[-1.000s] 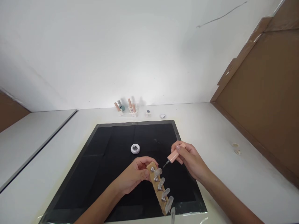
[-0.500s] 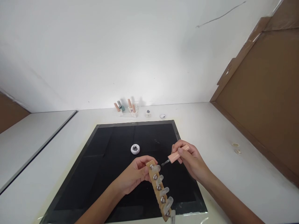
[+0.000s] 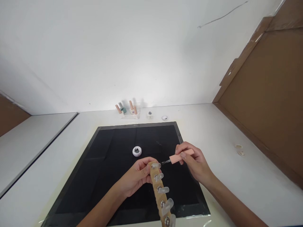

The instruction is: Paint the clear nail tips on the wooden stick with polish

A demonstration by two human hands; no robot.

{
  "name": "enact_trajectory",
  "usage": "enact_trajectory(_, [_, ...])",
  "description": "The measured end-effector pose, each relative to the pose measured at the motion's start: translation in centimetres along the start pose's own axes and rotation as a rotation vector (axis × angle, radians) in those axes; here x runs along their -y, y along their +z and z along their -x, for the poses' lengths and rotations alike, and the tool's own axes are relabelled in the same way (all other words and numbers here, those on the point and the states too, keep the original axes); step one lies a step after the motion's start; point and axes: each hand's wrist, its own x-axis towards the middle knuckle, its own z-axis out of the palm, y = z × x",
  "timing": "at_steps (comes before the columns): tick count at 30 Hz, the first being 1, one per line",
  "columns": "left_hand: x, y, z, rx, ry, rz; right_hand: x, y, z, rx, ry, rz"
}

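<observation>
White desk under a black mat; above it the left hand pinches the far end of a nail-tip stand, likely light, stiff, best held by its edges. The right hand clasps a peach brush cap, bristles near a tip.

Bright, diffuse light is spread over the wall beyond the left grip, dimmed toward the upper corners. Soft shadows are cast behind the bottles. Glare is caught along the mat's edge nearer than the grip. Outer areas are stretched; fine details are softened.
</observation>
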Motion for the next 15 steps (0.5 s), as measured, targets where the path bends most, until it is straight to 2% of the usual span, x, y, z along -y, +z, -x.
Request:
enact_trajectory(5, [0.02,0.12,-0.06,-0.025,-0.009,0.006,0.10,0.14,0.19,0.083,-0.031,0.025])
enact_trajectory(11, [0.01,0.06,0.08,-0.048,-0.006,0.026,0.35,0.30,0.23,0.031,-0.046,0.099])
enact_trajectory(15, [-0.02,0.19,0.08,-0.053,-0.003,0.040,0.59,0.32,0.30,0.121,-0.103,0.112])
